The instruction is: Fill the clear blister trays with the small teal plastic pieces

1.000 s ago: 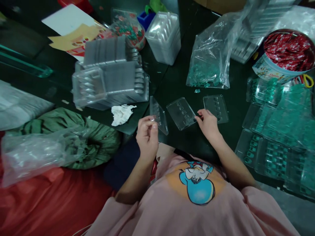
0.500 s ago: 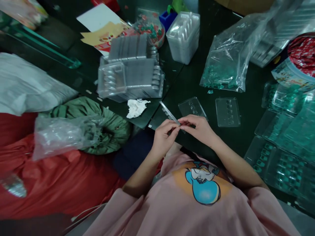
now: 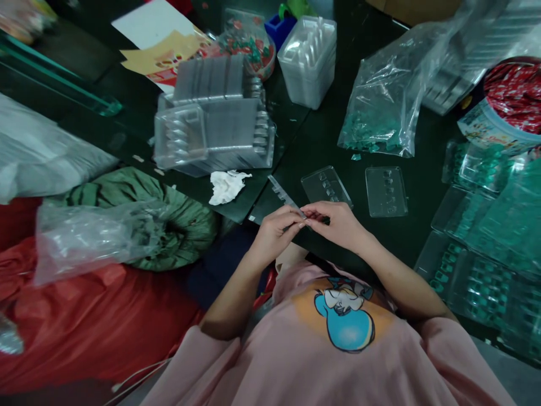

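A thin clear plastic blister tray [image 3: 282, 193] is held edge-on, with bumps along its side; whether it is one tray or more nested together I cannot tell. My left hand [image 3: 274, 232] pinches it near its lower end. The fingers of my right hand [image 3: 337, 223] close on the same end, close to the left fingertips. Just beyond my right hand lies a flat clear tray [image 3: 327, 187] with a row of moulded pockets, and a second flat tray [image 3: 386, 192] rests to its right. Both lie on the dark green table [image 3: 291, 160].
Stacked clear trays [image 3: 226, 132] and a crumpled white tissue [image 3: 228, 186] lie at left. Behind are a tall tray stack [image 3: 308, 65] and a bag of green pieces [image 3: 380, 118]. Filled green trays [image 3: 477, 259] and a tub [image 3: 494, 127] stand right. Red sacking [image 3: 97, 327] lies left.
The whole scene has shifted slightly left as the head view moved. Both hands keep their pinch on the tray, which has turned a little to show more of its bumpy face.
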The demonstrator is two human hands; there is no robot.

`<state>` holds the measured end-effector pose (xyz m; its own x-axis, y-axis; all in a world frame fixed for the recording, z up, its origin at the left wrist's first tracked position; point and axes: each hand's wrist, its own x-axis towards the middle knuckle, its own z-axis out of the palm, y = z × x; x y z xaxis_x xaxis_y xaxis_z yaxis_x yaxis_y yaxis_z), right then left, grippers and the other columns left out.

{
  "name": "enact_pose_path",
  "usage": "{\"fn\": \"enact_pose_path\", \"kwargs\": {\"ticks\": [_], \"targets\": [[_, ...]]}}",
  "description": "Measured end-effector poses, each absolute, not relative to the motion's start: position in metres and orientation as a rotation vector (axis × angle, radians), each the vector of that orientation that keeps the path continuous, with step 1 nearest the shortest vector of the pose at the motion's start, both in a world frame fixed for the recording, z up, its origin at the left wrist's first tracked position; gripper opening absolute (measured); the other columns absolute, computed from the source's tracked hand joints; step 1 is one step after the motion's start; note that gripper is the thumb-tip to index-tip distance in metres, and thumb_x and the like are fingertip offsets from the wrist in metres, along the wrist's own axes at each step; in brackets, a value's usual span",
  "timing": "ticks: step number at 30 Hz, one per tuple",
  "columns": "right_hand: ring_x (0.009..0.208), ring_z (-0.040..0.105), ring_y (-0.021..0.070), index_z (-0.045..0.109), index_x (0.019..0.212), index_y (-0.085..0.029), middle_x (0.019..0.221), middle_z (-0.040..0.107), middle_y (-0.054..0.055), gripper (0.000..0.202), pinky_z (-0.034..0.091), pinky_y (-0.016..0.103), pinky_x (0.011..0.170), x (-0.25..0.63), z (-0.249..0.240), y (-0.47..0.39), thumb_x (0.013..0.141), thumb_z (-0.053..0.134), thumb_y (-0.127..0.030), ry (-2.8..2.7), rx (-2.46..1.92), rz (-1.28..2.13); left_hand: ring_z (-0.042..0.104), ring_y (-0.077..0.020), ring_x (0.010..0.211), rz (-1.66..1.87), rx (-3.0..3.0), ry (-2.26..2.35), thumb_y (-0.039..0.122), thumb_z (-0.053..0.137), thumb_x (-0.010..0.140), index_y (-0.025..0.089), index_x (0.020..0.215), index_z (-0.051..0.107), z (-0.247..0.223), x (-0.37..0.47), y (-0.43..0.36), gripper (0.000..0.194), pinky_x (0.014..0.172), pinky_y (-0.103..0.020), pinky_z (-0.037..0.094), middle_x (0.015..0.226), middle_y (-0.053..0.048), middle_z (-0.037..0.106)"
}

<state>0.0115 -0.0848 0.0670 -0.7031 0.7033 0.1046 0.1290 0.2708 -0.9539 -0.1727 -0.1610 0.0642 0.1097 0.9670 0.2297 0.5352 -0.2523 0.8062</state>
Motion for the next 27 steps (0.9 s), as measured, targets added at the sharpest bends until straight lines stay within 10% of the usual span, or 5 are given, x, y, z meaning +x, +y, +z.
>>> {"fn": "enact_pose_path", "kwargs": {"ticks": [27], "targets": [[0.066, 0.054, 0.013, 0.061, 0.093, -0.02, 0.079, 0.061, 0.0, 0.018, 0.044, 0.026, 0.064, 0.019, 0.021, -0.064, 0.08, 0.049, -0.017, -1.806, -1.223, 1.17, 0.059, -0.0121, 0.075, 1.439, 1.844, 1.847, 0.016, 0.059, 0.087, 0.018, 0.077, 0.061, 0.081, -0.172, -0.171, 0.011, 0.064, -0.024, 0.046, 0.083, -0.002, 0.063]]}}
